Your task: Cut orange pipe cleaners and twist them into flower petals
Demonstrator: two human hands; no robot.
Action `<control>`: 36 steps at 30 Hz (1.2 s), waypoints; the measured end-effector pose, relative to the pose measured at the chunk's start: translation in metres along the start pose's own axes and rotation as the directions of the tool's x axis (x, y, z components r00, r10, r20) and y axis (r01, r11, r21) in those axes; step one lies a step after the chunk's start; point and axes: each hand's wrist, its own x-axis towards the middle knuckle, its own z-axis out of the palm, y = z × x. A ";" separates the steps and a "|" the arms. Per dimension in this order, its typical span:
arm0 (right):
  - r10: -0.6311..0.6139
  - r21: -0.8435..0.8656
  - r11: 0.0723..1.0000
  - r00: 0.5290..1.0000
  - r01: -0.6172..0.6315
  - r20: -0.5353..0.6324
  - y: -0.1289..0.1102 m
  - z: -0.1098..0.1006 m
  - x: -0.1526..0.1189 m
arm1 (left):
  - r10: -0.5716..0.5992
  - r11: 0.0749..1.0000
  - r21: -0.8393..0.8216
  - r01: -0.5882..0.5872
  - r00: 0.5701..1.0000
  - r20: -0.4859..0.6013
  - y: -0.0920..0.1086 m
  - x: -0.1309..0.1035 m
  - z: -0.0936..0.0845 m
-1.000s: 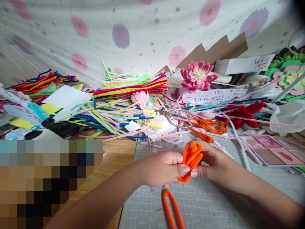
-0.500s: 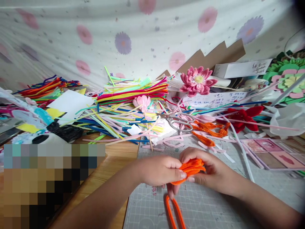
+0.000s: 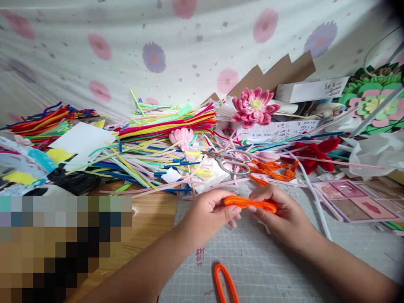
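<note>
Both hands hold one orange pipe-cleaner bundle [image 3: 249,203] above the grey cutting mat [image 3: 202,286]. My left hand [image 3: 213,212] pinches its left end between thumb and fingers. My right hand [image 3: 279,210] grips the right part, thumb below and fingers above. Below them a bent orange pipe cleaner [image 3: 223,280] lies on the mat in a narrow loop. Behind my right hand, more orange looped pieces [image 3: 273,168] rest near the metal scissors [image 3: 232,160].
Piled pipe cleaners [image 3: 167,126] stretch along the back. A pink flower [image 3: 255,105] stands behind the scissors, with a red flower [image 3: 317,153] to its right. A palette tray [image 3: 356,202] lies at the right. Wooden tabletop [image 3: 145,214] shows left of the mat.
The orange bundle has risen and turned nearly level, showing more of its length. My left hand has moved up and left. The camera view has shifted slightly to the right.
</note>
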 end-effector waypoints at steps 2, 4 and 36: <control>0.011 0.015 1.000 1.000 -0.011 -0.009 -0.002 0.002 0.000 | 0.055 0.996 -0.063 -0.057 0.998 -0.031 -0.004 -0.001 0.005; 0.061 0.071 0.996 0.998 -0.060 -0.010 -0.004 0.005 -0.001 | 0.094 0.992 -0.077 -0.097 0.995 -0.045 -0.006 -0.004 0.008; 0.229 -0.042 0.973 0.967 -0.226 0.112 -0.015 0.016 -0.006 | 0.099 0.994 0.058 -0.088 0.972 -0.213 -0.006 0.001 -0.001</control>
